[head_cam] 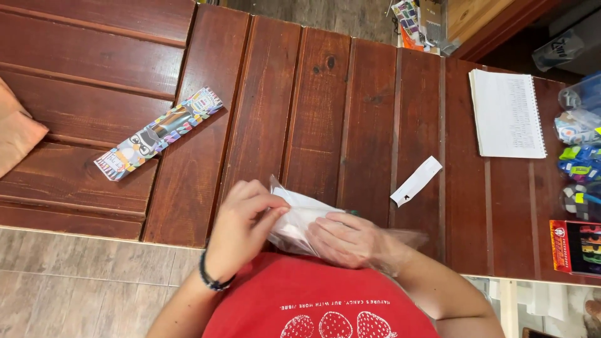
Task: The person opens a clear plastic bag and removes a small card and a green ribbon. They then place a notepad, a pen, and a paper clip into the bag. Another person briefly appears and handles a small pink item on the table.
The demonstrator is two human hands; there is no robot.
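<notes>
At table edge, close to the person's chest, a clear plastic bag [300, 216] w/ something white inside sits between both hands. Left hand [245, 216] pinches the bag's top corner, fingers closed on the plastic. Right hand [350, 241] looks to be inside or under the clear film, fingers curled on the white contents; blurred, so exact grip is unclear. Judging by this, the bag is mid-handling: contents are neither fully in nor fully out. Just right of the bag lies a white paper strip [416, 181]. Further right: spiral notepad [506, 114], coloured packets, a marker box [575, 247]. Well left on the wooden table [313, 94] lies a long colourful packaged item [159, 133].
</notes>
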